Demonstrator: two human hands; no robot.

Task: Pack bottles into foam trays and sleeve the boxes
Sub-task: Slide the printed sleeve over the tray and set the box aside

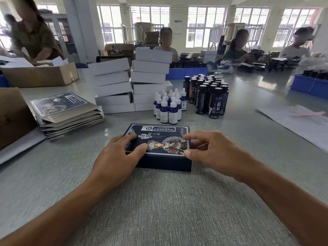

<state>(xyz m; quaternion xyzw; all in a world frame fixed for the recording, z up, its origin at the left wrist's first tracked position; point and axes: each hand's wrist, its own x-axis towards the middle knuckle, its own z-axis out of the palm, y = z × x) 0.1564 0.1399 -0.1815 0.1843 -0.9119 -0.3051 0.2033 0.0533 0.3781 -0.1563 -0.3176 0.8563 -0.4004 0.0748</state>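
Far left edge: brown carton [12, 114] at the table's [159, 210] near-left corner, a second open cardboard box [40, 75] behind it with white sheets inside. Just right of the carton, a stack of flat dark printed sleeves [65, 114], fanned, kraft-coloured on the inside faces. Next right, 2 stacks of plain white boxes [131, 82], side by side and touching, the right stack taller. In front of the right stack, a cluster of small blue dropper bottles [168, 107] with white caps, standing upright. Just beside them to the right, a larger group of tall dark bottles [209, 95] with black caps, also upright, packed close. Centre, nearest the wearer: 1 dark blue sleeved box [159, 148] lying flat on the table, printed top face up, showing a figure in ornate headdress. Left hand [120, 157] rests on the box's left end, fingers curled over the top edge, thumb lying on the top face: a loose grip on the box. Right hand [211, 150] at the box's right end, thumb tip against the near-right corner, fingers spread and bent, index reaching over the top face; whether the other fingertips touch is unclear. Far right: white paper sheets [298, 123] with a pink strip on them, and a blue bin [310, 84] of dark bottles behind. Several people work at the table's far side.
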